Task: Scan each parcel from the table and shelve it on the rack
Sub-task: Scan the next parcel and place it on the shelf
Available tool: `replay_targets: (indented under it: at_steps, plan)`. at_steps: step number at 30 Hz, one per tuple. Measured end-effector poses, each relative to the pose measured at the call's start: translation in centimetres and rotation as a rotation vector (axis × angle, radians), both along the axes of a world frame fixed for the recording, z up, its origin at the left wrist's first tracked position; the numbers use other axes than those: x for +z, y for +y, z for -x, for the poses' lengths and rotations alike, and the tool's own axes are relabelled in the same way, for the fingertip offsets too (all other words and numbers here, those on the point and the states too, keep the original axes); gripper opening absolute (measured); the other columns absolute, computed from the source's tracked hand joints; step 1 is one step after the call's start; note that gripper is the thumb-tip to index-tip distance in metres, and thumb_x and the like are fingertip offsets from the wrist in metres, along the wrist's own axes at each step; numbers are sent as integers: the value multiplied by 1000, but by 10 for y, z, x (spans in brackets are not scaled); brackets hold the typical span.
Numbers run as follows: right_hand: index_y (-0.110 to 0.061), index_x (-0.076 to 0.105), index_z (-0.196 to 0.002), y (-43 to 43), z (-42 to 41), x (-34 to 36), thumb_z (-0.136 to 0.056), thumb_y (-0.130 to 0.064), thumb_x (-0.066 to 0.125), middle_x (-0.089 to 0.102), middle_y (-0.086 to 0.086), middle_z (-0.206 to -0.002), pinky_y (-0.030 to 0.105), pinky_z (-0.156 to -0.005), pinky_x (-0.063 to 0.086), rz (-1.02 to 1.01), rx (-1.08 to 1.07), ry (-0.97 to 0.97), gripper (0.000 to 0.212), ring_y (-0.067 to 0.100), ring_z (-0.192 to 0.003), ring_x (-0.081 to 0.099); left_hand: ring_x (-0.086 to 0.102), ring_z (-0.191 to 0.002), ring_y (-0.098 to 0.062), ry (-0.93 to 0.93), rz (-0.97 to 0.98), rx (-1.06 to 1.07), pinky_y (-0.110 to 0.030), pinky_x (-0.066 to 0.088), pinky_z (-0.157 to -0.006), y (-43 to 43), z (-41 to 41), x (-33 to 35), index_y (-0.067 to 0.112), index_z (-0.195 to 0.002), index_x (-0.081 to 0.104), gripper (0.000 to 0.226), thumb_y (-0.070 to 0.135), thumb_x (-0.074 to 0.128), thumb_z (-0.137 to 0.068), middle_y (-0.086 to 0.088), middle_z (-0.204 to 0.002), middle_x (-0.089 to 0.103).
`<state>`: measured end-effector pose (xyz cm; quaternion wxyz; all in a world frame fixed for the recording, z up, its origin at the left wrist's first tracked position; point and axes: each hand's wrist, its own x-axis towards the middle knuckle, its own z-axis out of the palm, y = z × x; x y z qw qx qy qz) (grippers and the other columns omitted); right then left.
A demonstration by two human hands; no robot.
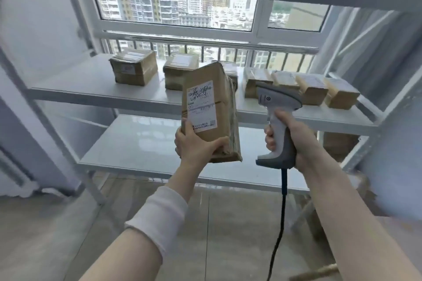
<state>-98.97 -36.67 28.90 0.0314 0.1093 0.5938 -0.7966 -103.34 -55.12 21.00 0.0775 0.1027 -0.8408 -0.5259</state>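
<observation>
Above left hand (194, 147), gripped parcel (209, 112).

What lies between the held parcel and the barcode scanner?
Nothing: in the head view the gap from parcel to barcode scanner is bare; only the rack shelf shows behind.

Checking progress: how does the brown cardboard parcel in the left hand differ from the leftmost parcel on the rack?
The held brown cardboard parcel stands on end, base gripped by the left hand; the leftmost shelved cardboard parcel lies flat on the white rack shelf. The held one looks slimmer, the shelved one blockier. Both are taped cardboard.
</observation>
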Motion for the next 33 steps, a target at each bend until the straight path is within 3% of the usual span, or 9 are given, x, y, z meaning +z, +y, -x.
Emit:
replay_targets:
  at_steps: [7,14,19,28,33]
  plan:
    - [-8,56,-80,-173,72,-1,-92,-34,56,51,4,-56,20,-40,40,11,196,-28,29,14,-41,45,25,-136,-31,-6,-4,220,-50,25,-113,-186,36,7,22,-149,18,114,54,81,-60,-12,-146,25]
    - [-7,57,-85,-275,156,4,-93,-34,55,55,4,-53,20,-39,41,-20,317,4,28,14,-40,48,26,-137,-32,22,-46,332,-51,28,-112,-291,98,9,25,-150,15,121,56,82,-55,-9,-146,23]
    - [-6,58,-83,-326,225,12,-92,-34,56,54,6,-56,21,-39,41,5,389,42,30,15,-42,47,27,-134,-34,46,38,402,-51,29,-111,-349,154,25,23,-149,17,118,57,81,-56,-14,-144,27]
    - [-4,60,-81,-424,332,18,-90,-34,59,56,6,-56,21,-39,41,-24,449,64,31,14,-40,49,28,-132,-32,-21,197,402,-48,29,-112,-458,252,56,23,-147,21,108,54,79,-62,-11,-142,28]
    - [-7,58,-77,-468,379,18,-89,-34,59,57,6,-58,21,-41,41,-58,402,67,30,15,-40,49,30,-129,-32,-91,329,247,-43,29,-108,-508,322,69,22,-139,25,97,54,78,-64,-13,-138,30]
